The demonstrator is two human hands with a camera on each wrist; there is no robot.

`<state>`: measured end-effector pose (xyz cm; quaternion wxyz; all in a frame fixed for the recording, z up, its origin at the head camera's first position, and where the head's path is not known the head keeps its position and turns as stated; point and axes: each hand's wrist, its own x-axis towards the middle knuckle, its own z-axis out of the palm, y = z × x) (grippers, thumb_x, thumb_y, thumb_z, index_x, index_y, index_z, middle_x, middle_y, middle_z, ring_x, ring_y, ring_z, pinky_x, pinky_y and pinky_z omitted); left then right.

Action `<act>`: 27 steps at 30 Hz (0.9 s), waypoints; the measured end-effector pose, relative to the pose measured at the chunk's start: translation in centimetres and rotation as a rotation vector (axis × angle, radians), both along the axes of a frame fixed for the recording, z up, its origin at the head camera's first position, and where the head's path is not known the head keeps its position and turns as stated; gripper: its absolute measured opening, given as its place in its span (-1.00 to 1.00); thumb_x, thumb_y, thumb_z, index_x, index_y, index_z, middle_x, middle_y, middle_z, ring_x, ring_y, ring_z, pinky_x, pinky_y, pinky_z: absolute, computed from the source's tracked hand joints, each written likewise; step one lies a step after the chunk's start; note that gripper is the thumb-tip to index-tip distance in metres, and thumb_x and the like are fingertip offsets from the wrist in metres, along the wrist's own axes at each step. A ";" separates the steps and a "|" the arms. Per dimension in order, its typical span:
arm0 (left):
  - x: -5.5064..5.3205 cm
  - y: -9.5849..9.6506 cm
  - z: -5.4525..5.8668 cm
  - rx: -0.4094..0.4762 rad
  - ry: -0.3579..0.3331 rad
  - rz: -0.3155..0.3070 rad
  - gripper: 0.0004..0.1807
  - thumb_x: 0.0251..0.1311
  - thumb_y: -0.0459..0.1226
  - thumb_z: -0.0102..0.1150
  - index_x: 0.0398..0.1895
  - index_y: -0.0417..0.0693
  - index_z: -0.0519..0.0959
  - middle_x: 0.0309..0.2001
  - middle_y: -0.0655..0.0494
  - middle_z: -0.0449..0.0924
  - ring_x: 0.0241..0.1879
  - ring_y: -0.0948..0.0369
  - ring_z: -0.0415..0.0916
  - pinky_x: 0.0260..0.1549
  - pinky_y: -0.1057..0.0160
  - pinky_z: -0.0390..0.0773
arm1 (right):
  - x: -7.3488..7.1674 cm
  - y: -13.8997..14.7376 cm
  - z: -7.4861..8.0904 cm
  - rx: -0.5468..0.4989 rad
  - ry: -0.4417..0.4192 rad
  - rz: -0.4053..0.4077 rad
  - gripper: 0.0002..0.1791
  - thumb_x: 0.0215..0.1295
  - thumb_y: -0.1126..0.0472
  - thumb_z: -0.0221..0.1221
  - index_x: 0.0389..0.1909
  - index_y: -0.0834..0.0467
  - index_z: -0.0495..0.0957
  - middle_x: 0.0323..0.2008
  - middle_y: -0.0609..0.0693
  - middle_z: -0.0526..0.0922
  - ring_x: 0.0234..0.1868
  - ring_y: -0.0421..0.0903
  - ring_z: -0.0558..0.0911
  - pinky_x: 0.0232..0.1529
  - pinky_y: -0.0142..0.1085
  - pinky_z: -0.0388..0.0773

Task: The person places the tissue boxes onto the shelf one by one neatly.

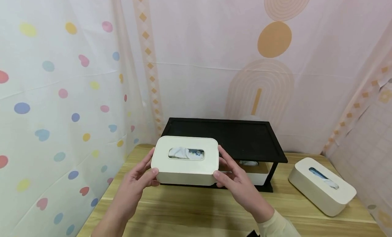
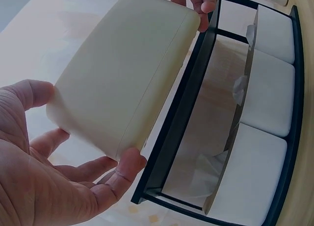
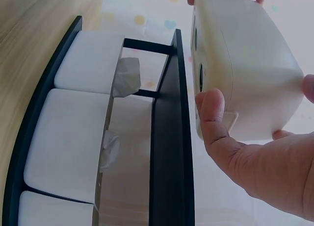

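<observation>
A cream tissue box (image 1: 183, 165) with an oval slot in its lid is held up in front of the black rack by both hands. My left hand (image 1: 134, 186) grips its left end, thumb on the front corner. At the opposite end my right hand (image 1: 237, 180) holds the box, thumb at the near corner and fingers behind. White tissue and a blue printed wrapper show through the slot. In the left wrist view the box (image 2: 122, 69) is tilted beside the rack, left fingers (image 2: 115, 184) at its corner. The right wrist view shows the right hand (image 3: 260, 167) on the box's end.
The black two-tier rack (image 1: 248, 138) stands at the back of the wooden table (image 1: 171, 209). Its lower level carries white tissue boxes (image 2: 270, 93) in a row, tissues poking out. Another cream tissue box (image 1: 321, 186) lies at the right. Patterned curtains (image 1: 196, 60) hang behind.
</observation>
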<state>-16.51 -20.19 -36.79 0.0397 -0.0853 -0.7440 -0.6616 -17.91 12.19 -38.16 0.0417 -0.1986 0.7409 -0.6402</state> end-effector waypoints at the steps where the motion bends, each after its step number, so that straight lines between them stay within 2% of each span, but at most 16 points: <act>1: -0.1 0.0 0.0 -0.001 -0.004 0.001 -0.33 0.58 -0.23 0.16 0.67 0.27 0.28 0.33 0.40 0.59 -0.13 0.12 0.73 -0.07 0.21 0.72 | -0.1 -0.1 0.0 0.000 -0.004 0.000 -0.20 0.66 0.09 0.13 0.73 -0.34 -0.03 0.62 0.18 0.29 0.23 0.09 0.63 0.06 -0.21 0.72; 9: -0.7 -0.4 0.0 -0.001 -0.034 -0.004 -0.33 0.60 -0.18 0.15 0.68 0.31 0.25 0.32 0.39 0.59 -0.11 0.11 0.71 -0.06 0.19 0.73 | -0.6 -0.6 0.2 0.009 -0.021 0.020 -0.20 0.67 0.08 0.12 0.74 -0.30 -0.05 0.62 0.22 0.28 0.23 0.02 0.56 0.05 -0.25 0.70; 16: -1.3 -0.6 0.0 -0.006 -0.023 -0.033 -0.34 0.62 -0.15 0.12 0.69 0.35 0.22 0.52 0.01 0.45 -0.12 0.11 0.68 -0.06 0.14 0.75 | -1.1 -0.7 0.4 0.013 -0.016 0.019 -0.20 0.68 0.09 0.10 0.75 -0.28 -0.07 0.62 0.21 0.28 0.20 0.03 0.57 0.08 -0.22 0.70; 18: -1.4 -0.7 0.0 -0.005 -0.026 -0.040 -0.33 0.63 -0.15 0.11 0.70 0.34 0.20 0.52 0.03 0.45 -0.11 0.10 0.68 -0.05 0.14 0.75 | -1.3 -0.8 0.4 0.021 -0.021 0.014 -0.20 0.68 0.07 0.10 0.74 -0.30 -0.07 0.62 0.21 0.29 0.20 0.04 0.58 0.09 -0.19 0.70; 24: -1.9 -0.7 0.2 0.004 -0.043 -0.037 -0.33 0.64 -0.13 0.08 0.71 0.36 0.16 0.38 0.36 0.55 -0.12 0.11 0.67 -0.07 0.18 0.74 | -1.7 -1.1 0.8 0.042 -0.039 -0.013 -0.21 0.67 0.03 0.12 0.73 -0.34 -0.04 0.61 0.18 0.31 0.19 0.05 0.59 0.08 -0.16 0.69; 27: -2.2 -0.8 0.4 0.002 -0.051 -0.031 -0.34 0.65 -0.12 0.05 0.71 0.37 0.16 0.41 0.27 0.53 -0.12 0.12 0.66 -0.08 0.21 0.74 | -1.8 -1.2 1.2 0.057 -0.038 -0.025 -0.21 0.67 0.02 0.12 0.74 -0.32 -0.03 0.62 0.18 0.29 0.18 0.04 0.61 0.04 -0.21 0.68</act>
